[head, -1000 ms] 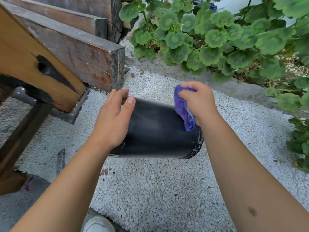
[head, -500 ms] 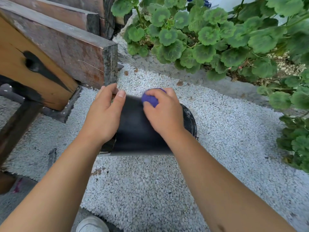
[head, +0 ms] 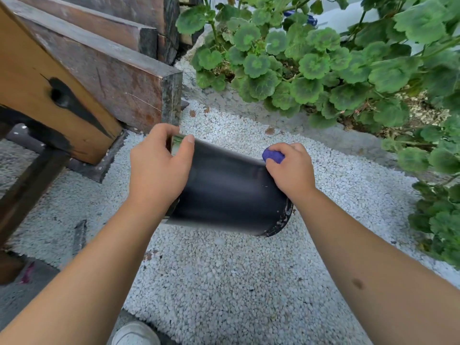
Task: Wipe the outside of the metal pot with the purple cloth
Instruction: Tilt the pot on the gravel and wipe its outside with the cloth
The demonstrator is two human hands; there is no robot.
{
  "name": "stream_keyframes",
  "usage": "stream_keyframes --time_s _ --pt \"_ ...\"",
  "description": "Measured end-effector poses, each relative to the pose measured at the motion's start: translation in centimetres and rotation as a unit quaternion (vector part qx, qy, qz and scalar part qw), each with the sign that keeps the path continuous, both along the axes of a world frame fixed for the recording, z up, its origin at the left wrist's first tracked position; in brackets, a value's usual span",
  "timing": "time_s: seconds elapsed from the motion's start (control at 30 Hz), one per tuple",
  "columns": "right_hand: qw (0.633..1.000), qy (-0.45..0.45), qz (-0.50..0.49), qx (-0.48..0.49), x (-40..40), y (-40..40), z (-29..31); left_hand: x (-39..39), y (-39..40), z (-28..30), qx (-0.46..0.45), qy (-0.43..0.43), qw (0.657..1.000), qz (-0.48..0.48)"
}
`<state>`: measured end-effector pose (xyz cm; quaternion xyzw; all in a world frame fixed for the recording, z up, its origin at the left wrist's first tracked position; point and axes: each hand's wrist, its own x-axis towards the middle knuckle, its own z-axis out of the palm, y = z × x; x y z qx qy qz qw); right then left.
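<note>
A: Where is the metal pot (head: 229,192) right now?

B: Middle of the view, held in the air on its side above the white gravel (head: 224,282). Its dark wall faces up at the camera, one end points toward nine o'clock and the scuffed rim at the other end toward four o'clock.

A: And the purple cloth (head: 273,155)?

B: Balled up in the right hand (head: 290,170), at about two o'clock on the pot. Only a small lump of it shows above the knuckles. The hand is closed round it and presses it against the upper wall near the right end.

A: The other hand?

B: The left hand (head: 159,170) grips the pot's nine o'clock end, thumb over the top edge and fingers wrapped round the far side. A firm steadying hold, as far as I can see.

A: So how far along is the wipe?

B: I judge it mid-way. The cloth is on the wall, so wiping is in progress. The facing wall looks dark and even, though blurred, so I cannot say it is clean. The rim at four o'clock carries pale scuffs, and the underside and far side are hidden. Those likely remain.

A: Anything around it to mind?

B: A wooden bench (head: 74,78) at ten o'clock, leafy plants (head: 323,66) from twelve to three, and a shoe (head: 135,333) at six. All are well apart from the pot.
</note>
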<state>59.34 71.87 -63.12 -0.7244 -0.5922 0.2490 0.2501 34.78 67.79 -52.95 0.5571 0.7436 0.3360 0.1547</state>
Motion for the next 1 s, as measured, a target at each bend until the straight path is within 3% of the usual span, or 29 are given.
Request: stream_keyframes --time_s 0.07,0.23,0.33,0.47,0.63,0.8,1.0 --pt "1.000 0.022 0.003 -0.013 0.4 0.3 0.0 0.5 -0.2 0.4 0.009 -0.005 1.000 -0.003" --pt "0.999 0.024 0.012 -0.032 0.6 0.7 0.1 -0.6 -2.1 0.1 -0.115 -0.030 0.962 -0.244" --pt "0.998 0.039 0.030 -0.040 0.4 2.1 0.8 -0.7 -2.2 -0.5 -0.110 0.020 0.972 -0.207" --pt "0.989 0.118 0.049 -0.074 1.0 4.9 2.3 -1.6 1.1 0.2 -0.118 -0.002 0.978 -0.171" --pt "0.976 0.190 0.092 -0.057 2.1 5.3 3.2 -2.8 3.9 0.4 -0.111 0.041 0.982 -0.148" --pt "0.979 0.069 0.191 -0.006 2.5 1.9 3.6 -2.2 3.8 0.1 -0.101 0.040 0.982 -0.153" --pt "0.976 0.077 0.180 0.090 3.3 -3.1 2.4 -1.4 3.7 -0.2 -0.094 0.033 0.984 -0.147"
